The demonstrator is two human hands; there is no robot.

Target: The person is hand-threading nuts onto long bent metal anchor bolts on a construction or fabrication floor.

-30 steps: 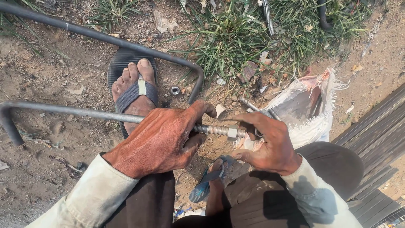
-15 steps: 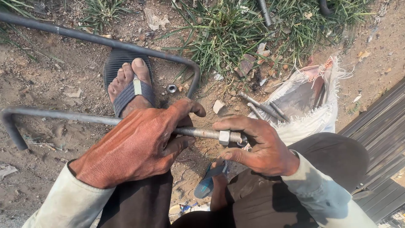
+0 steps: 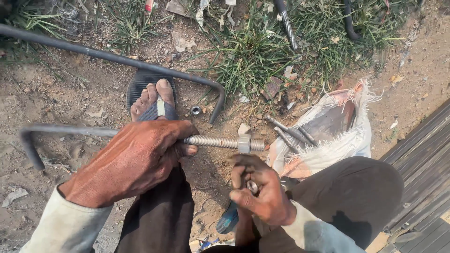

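The left hand (image 3: 133, 161) is clamped round the threaded rod (image 3: 211, 141), nut (image 3: 244, 143) just beyond its fingers. The right hand (image 3: 262, 189), below the rod's end, pinches a second nut (image 3: 253, 186).

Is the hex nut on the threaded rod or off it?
On. The hex nut sits around the threaded rod near its tip; left hand grips the rod, right hand is apart.

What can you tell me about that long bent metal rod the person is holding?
The grey steel hooked rod lies roughly level above the dirt. Its far end bends into a hook, and its near end is threaded and carries a hexagonal steel nut. The left hand grips it just behind the threads. The right hand is off it.
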